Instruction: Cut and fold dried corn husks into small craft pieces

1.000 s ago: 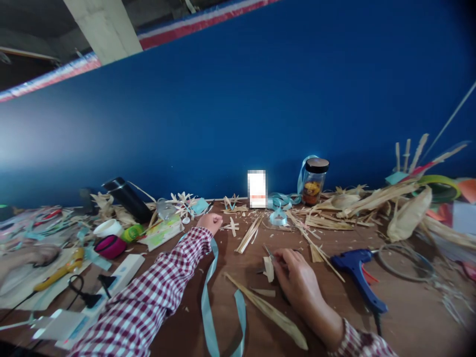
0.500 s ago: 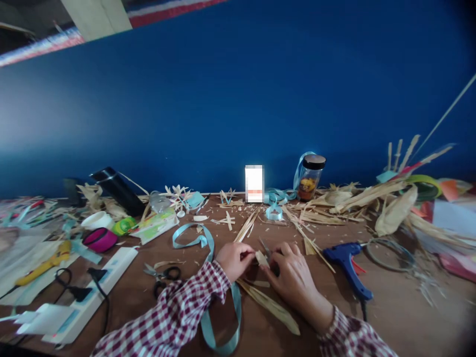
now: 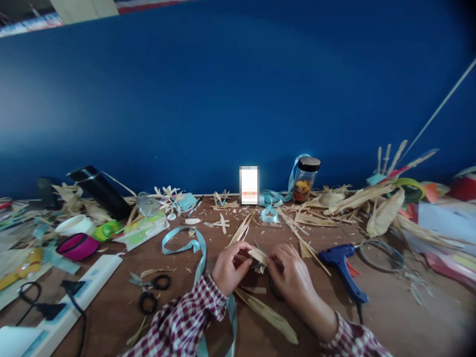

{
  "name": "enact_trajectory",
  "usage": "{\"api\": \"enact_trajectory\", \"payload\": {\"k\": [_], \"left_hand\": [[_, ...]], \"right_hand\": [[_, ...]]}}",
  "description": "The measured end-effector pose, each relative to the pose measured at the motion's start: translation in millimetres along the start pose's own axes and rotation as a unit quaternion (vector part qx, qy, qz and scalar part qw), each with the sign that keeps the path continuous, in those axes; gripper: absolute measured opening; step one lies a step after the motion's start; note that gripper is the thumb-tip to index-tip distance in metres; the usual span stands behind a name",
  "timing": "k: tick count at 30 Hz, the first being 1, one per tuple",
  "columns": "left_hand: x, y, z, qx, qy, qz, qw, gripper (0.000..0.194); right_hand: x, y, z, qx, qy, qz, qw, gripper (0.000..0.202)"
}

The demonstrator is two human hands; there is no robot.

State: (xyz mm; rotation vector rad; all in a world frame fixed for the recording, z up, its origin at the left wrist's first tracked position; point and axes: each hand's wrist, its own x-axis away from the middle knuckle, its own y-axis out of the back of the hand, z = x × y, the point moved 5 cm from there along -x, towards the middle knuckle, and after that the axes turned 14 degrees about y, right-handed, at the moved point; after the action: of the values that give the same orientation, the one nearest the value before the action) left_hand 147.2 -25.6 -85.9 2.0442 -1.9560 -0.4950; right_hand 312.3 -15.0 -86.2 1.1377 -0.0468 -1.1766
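Note:
A small pale piece of dried corn husk (image 3: pixel 258 256) spans the gap between my two hands. My left hand (image 3: pixel 230 270) pinches its left end between thumb and fingers. At the other end, my right hand (image 3: pixel 295 277) has its fingertips closed on the piece. Something dark, perhaps a scissor handle, shows partly beneath the right hand; most of it is hidden. A longer husk strip (image 3: pixel 269 316) lies on the table just below the hands. Light blue ribbon (image 3: pixel 203 250) curls beside my left wrist and passes under the sleeve.
Black-handled scissors (image 3: pixel 148 286) lie open at left, near a white power strip (image 3: pixel 87 297). A blue glue gun (image 3: pixel 344 270) rests at right. Husk scraps, a lidded jar (image 3: pixel 305 181) and a black tumbler (image 3: pixel 102 193) line the blue partition (image 3: pixel 208 99).
The husk piece has turned and now stretches more level between both hands. My left hand's fingers have opened wider around it. The view has shifted slightly right.

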Motion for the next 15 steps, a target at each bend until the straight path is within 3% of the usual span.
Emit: {"api": "enact_trajectory", "payload": {"k": [5,9,11,15], "left_hand": [[5,-0.6,-10,0.009,-0.068,0.031,0.997,0.010],[5,10.1,-5,0.025,-0.045,-0.053,0.997,0.008],[5,14.4,-3,0.030,-0.035,-0.083,0.995,0.008],[8,11.7,-4,0.041,-0.030,-0.055,0.997,0.010]], "right_hand": [[0,-1,5,-0.098,-0.010,0.012,0.995,0.015],[2,-3,7,-0.221,-0.051,0.001,0.974,0.021],[2,-4,9,-0.254,-0.033,0.003,0.967,0.029],[1,-10,8,-0.276,-0.029,0.001,0.961,0.015]]}}
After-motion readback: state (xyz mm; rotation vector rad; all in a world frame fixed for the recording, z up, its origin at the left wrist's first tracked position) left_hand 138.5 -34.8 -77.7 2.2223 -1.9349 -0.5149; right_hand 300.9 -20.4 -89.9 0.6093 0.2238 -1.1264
